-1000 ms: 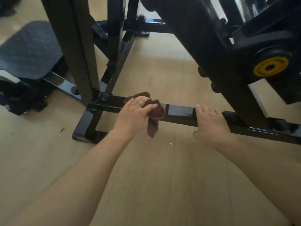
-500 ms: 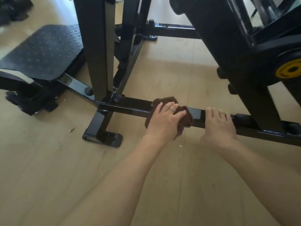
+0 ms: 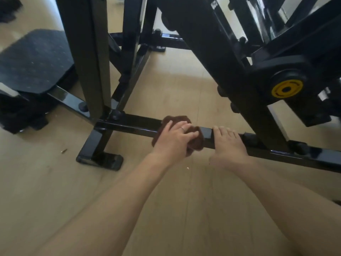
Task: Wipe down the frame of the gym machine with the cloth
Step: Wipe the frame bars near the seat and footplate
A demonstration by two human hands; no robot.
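We slid our left hand (image 3: 175, 141), gripping the cloth (image 3: 195, 143), along the base bar (image 3: 136, 126) toward our right hand (image 3: 228, 145), which rested flat-fingered on it: another stretch wiped.

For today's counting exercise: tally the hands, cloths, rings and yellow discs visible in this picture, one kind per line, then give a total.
Hands: 2, the left hand and the right hand
Cloths: 1, the brown cloth
Rings: 1, the ring
Yellow discs: 1, the yellow disc
Total: 5
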